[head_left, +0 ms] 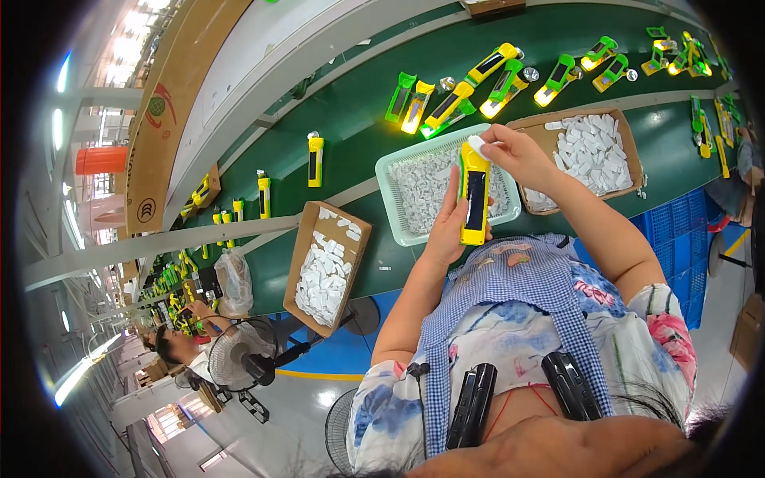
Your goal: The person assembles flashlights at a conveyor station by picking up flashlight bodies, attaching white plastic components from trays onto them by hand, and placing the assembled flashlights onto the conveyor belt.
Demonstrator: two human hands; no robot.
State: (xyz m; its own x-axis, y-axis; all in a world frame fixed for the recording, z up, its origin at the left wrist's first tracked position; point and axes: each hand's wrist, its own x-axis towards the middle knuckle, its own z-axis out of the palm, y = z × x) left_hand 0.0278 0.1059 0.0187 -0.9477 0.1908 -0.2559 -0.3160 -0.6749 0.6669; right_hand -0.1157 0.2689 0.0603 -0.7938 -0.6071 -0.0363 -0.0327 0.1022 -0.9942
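Upright in front of my apron stands a yellow flashlight with a long dark panel on its face. My left hand is closed round its lower body. At the flashlight's top end, my right hand pinches a small white plastic piece against the head. Directly behind both hands lies a pale green plastic basket full of small clear parts. To its right, a shallow cardboard box holds white plastic pieces. Another cardboard box of white pieces lies to the left.
Across the green work surface, several yellow and green flashlights lie at the back, some lit. A metal rail crosses beside the basket. A fan and another person are at left; blue crates stand at right.
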